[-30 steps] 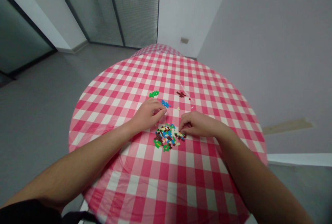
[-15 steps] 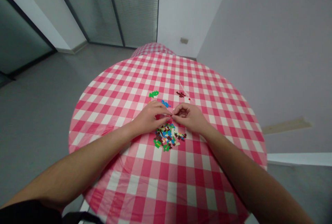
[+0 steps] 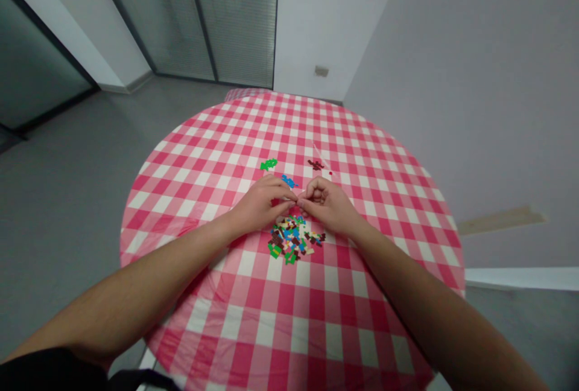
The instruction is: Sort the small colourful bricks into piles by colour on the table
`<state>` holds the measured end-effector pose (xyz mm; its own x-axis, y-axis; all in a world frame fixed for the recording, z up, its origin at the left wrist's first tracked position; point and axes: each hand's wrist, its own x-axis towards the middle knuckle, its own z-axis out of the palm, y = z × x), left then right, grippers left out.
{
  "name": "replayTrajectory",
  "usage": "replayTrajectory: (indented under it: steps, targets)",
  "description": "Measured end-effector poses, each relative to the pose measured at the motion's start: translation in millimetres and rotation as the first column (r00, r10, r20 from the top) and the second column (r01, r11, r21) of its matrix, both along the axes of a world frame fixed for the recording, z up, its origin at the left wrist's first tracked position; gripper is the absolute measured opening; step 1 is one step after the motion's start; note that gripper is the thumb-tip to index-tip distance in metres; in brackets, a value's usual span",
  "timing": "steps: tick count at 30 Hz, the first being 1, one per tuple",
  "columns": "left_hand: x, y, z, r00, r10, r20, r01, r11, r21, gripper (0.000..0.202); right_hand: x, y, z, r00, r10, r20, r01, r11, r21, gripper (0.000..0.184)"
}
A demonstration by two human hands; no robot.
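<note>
A grey wall (image 3: 474,77) stands to the right of your station; a glass partition (image 3: 239,17) stands beyond it, on the left. The round surface (image 3: 294,306) before you carries a red-and-white checked covering. Your left hand (image 3: 262,205) and right hand (image 3: 332,209) meet above its middle, fingertips together. Each grip is pinched nearly closed at the tips; you cannot tell from this view whether either grasps a piece. The mixed pile (image 3: 292,239) of small coloured pieces lies on the surface, on your side of the joined fingertips. Beyond your hands lie three sorted groups: green pieces (image 3: 268,165) at left, blue pieces (image 3: 288,181) just past the left fingers, brown pieces (image 3: 315,165) at right. One red piece (image 3: 330,173) lies near the brown group.
</note>
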<state>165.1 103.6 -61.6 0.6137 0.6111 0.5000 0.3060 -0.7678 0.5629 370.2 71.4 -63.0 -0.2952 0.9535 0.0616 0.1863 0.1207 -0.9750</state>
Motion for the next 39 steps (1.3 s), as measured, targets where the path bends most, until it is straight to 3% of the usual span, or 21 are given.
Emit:
replayTrajectory:
  steps: [4,11,20,23,25,28,30,33,39]
  targets:
    - [0,1,-0.2,1.000,0.026,0.004,-0.026,0.999,-0.024,0.008,-1,-1,3.4,0.999,-0.046,0.021,0.044,0.993,0.106,0.020]
    - [0,3,-3.0,0.999,0.041,0.013,-0.041,0.999,-0.019,0.011,-3,-4,10.9,0.973,-0.109,0.204,0.040,0.947,0.318,0.008]
    - [1,2,-2.7,0.999,0.032,-0.013,-0.032,0.999,-0.022,0.009,-3,-2,9.7,0.934,-0.161,0.318,-0.039,0.841,0.540,0.008]
    - [1,1,-1.7,0.999,0.054,-0.008,-0.054,0.998,-0.030,0.012,0,-1,10.4,0.917,-0.205,0.343,-0.016,0.839,0.544,0.008]
    - [1,1,-0.7,0.997,0.082,0.011,-0.082,0.996,-0.033,0.014,6,3,10.2,0.875,-0.306,0.375,0.066,0.843,0.533,0.008]
    - [1,1,0.4,0.995,0.095,0.029,-0.094,0.995,-0.031,0.018,23,17,7.1,0.736,-0.504,0.452,0.240,0.818,0.523,0.005]
    - [1,1,0.2,0.996,0.090,0.028,-0.089,0.995,-0.034,0.020,35,26,4.0,0.649,-0.565,0.509,0.302,0.805,0.510,0.007]
    - [0,0,-0.8,0.996,0.084,0.035,-0.083,0.996,-0.045,0.020,46,36,-0.5,0.593,-0.562,0.576,0.324,0.822,0.468,0.008]
    - [-1,-1,-0.4,0.996,0.084,0.043,-0.082,0.996,-0.044,0.020,45,38,-4.5,0.589,-0.524,0.616,0.301,0.849,0.434,0.009]
